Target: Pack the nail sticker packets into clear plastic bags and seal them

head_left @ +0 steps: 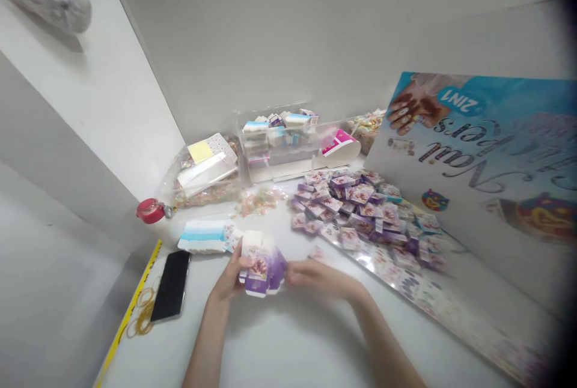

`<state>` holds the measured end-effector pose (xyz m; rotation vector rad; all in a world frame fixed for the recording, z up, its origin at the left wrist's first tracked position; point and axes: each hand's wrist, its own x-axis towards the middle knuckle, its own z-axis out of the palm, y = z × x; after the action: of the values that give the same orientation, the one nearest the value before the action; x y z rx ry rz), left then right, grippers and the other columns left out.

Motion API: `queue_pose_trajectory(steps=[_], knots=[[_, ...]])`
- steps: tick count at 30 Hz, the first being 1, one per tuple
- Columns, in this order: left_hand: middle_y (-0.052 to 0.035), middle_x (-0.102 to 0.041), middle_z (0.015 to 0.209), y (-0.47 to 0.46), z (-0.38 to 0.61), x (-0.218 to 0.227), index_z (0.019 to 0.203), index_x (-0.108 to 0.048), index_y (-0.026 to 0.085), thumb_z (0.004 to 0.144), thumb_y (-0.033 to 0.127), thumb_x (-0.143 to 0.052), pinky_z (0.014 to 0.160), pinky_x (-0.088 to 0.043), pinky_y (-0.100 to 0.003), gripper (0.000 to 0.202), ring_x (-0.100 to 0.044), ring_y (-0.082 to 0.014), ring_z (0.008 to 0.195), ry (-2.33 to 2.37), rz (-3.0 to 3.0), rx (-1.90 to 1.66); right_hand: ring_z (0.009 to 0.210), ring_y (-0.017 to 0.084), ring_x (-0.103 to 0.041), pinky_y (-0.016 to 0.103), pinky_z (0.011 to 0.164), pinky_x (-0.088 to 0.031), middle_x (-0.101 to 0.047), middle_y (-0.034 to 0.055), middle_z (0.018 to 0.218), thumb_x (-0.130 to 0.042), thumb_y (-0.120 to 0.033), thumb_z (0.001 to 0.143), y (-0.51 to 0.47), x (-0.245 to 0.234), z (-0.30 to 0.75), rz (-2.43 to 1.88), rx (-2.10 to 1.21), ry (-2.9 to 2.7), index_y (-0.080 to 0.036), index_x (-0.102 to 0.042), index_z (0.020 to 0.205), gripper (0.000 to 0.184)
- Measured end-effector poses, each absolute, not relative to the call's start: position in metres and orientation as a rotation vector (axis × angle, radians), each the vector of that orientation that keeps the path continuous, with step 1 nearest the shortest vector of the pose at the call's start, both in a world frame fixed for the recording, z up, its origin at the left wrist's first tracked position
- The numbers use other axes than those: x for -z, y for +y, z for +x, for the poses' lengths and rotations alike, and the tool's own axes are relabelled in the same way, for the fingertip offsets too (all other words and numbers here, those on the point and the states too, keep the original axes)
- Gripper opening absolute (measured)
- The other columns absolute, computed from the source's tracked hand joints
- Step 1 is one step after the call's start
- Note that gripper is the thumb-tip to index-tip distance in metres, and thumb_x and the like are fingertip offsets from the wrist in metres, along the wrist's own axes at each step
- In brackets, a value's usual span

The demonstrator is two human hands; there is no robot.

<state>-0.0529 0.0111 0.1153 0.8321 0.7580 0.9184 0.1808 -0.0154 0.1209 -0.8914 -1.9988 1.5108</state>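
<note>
A small purple-and-white box is held just over the table between two hands.

The box is gripped by the left hand, with the thumb laid on its front and the fingers closed behind its left side. Its right side is touched by the fingertips of the right hand, but it cannot be told from the blurred picture if they are closed on it. A black phone and some rubber bands are seen to the left of the box. A stack of flat cartons is placed just behind the left hand, and a pile of similar boxes is spread further right, before a poster.
</note>
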Motion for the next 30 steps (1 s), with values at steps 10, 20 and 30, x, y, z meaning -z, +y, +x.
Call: queue_pose_trajectory(steps=[10, 20, 30], knots=[[-0.0013, -0.064, 0.063, 0.01, -0.057, -0.104, 0.11, -0.06, 0.013, 0.057, 0.025, -0.062, 0.051, -0.044, -0.024, 0.054, -0.058, -0.0137, 0.05, 0.614, 0.831, -0.875, 0.08, 0.015, -0.056, 0.026, 0.077, -0.043, -0.062, 0.0049, 0.083, -0.048, -0.048, 0.088, -0.014, -0.12, 0.182, -0.592, -1.704, -2.14, -0.015, -0.065, 0.082, 0.037], [-0.0069, -0.061, 0.111, 0.01, -0.051, -0.12, 0.136, -0.036, 0.024, 0.055, 0.016, -0.06, 0.068, -0.045, -0.027, 0.085, -0.062, -0.0222, 0.087, 0.519, 0.918, -0.621, 0.056, 0.011, -0.05, 0.024, 0.059, -0.039, -0.054, -0.0008, 0.06, -0.049, -0.052, 0.087, -0.011, -0.122, 0.212, -0.971, -1.425, -1.692, -0.017, -0.058, 0.07, 0.04], [-0.0078, -0.052, 0.116, -0.022, -0.076, -0.143, 0.133, -0.034, 0.024, 0.062, 0.03, -0.059, 0.079, -0.044, -0.031, 0.076, -0.057, -0.0249, 0.099, 1.087, 1.113, -0.638, 0.071, 0.016, -0.059, 0.022, 0.055, -0.04, -0.062, 0.0045, 0.078, -0.061, -0.062, 0.072, 0.003, -0.1, 0.188, -1.273, -1.293, -1.004, -0.018, -0.06, 0.082, 0.046]])
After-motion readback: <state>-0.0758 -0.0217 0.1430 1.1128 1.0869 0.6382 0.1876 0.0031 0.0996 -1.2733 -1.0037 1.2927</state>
